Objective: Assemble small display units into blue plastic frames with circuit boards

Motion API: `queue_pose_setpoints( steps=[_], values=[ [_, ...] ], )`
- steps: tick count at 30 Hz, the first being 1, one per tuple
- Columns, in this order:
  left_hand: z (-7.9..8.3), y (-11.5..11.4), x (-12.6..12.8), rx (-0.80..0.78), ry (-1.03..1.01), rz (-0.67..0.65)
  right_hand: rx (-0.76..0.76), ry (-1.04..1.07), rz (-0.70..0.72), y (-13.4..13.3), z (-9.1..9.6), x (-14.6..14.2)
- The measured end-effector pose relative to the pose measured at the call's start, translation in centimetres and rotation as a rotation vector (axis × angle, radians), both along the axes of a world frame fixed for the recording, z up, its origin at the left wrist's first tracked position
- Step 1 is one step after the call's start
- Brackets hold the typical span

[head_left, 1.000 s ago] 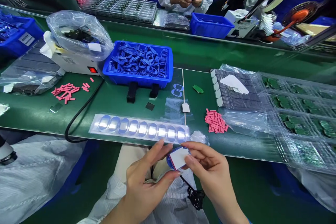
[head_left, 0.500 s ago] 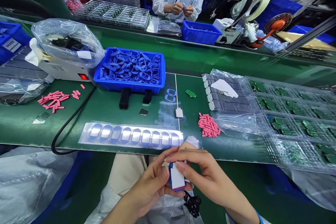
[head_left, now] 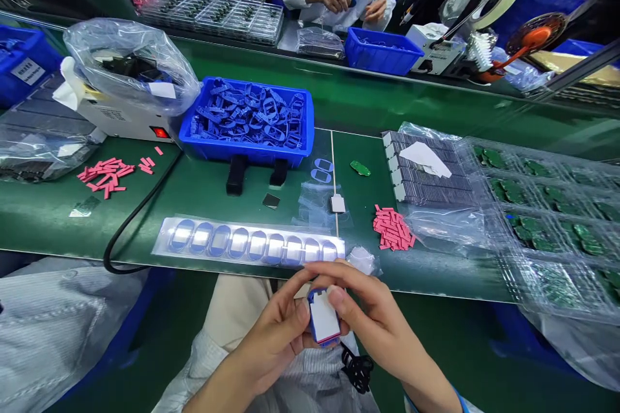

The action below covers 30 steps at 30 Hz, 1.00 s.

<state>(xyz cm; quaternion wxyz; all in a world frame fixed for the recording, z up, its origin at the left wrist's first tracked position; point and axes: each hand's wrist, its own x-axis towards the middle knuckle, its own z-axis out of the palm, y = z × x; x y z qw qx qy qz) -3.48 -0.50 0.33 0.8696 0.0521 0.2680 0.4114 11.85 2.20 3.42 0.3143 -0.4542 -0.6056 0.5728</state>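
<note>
Fingers (head_left: 341,287) of both hands closed on a blue frame (head_left: 323,317) backed by a white sheet, gripping it along its edges. Left hand (head_left: 264,345) on the frame's left side, with the thumb pressed against it; right hand (head_left: 375,319) curled over the far end. Frame held between the two hands, just off the near edge of the table (head_left: 62,226), its long axis almost upright in view and leaning slightly, far end under the right fingers, making the right hand the nearer one to that end. Just ahead of the fingers, a clear film strip (head_left: 247,242) with a row of blue ovals flat on the table; just beside the right fingers, a crumpled scrap of clear film (head_left: 361,260). Below the hands, a tangled black piece (head_left: 357,369). Farther ahead, a blue crate (head_left: 247,153) heaped with similar blue frames; off to the right, a pile of pink strips (head_left: 393,229) and trays of green circuit boards (head_left: 542,232).
</note>
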Motion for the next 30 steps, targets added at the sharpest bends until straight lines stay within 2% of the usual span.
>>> queue_pose_setpoints(
  steps=[5, 11, 17, 21, 25, 30],
  values=[
    [0.0, 0.0, 0.1, -0.037, -0.032, 0.047, 0.083, 0.009, -0.043, -0.6, -0.3, 0.1],
    [0.0, -0.1, 0.2, -0.024, -0.009, 0.038, 0.092, -0.001, -0.116, -0.8, -0.4, 0.2],
    [0.0, -0.4, 0.4, -0.023, -0.002, 0.033, 0.151, -0.005, -0.135, -0.7, 0.0, 0.0],
    [0.4, -0.3, 0.7, -0.054, -0.011, 0.089, 0.19, -0.004, -0.136, -0.1, 0.1, -0.4],
    [0.6, 0.1, 0.5, -0.049, -0.004, 0.094, 0.134, 0.012, -0.149, 0.1, -0.2, -0.7],
    [0.0, 0.8, -0.3, -0.05, -0.019, 0.059, 0.015, 0.062, -0.169, -0.1, -1.3, -0.6]
  ],
)
